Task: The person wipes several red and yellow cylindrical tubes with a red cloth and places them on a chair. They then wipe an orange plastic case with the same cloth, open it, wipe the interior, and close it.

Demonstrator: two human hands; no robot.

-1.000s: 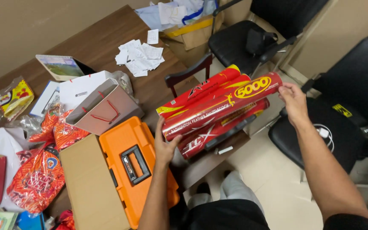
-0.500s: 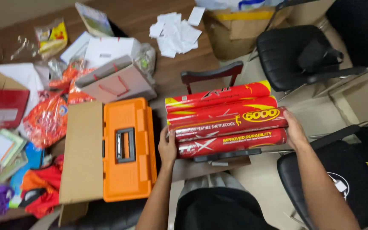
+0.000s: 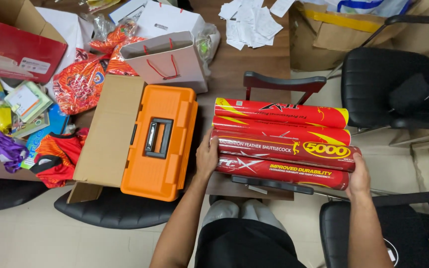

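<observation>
Head view: red tubes (image 3: 281, 144) now level, lowered beside orange toolbox (image 3: 159, 141).

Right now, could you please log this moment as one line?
left hand: grips tube ends | right hand: grips opposite ends | red shuttlecock tubes: four, bundled, level | orange toolbox: shut, beside

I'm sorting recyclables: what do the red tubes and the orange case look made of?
Red tubes: likely cardboard with a glossy printed wrap, judging by the sheen; held between left hand and right hand. Orange case: moulded plastic, matte, with a dark handle.
</observation>
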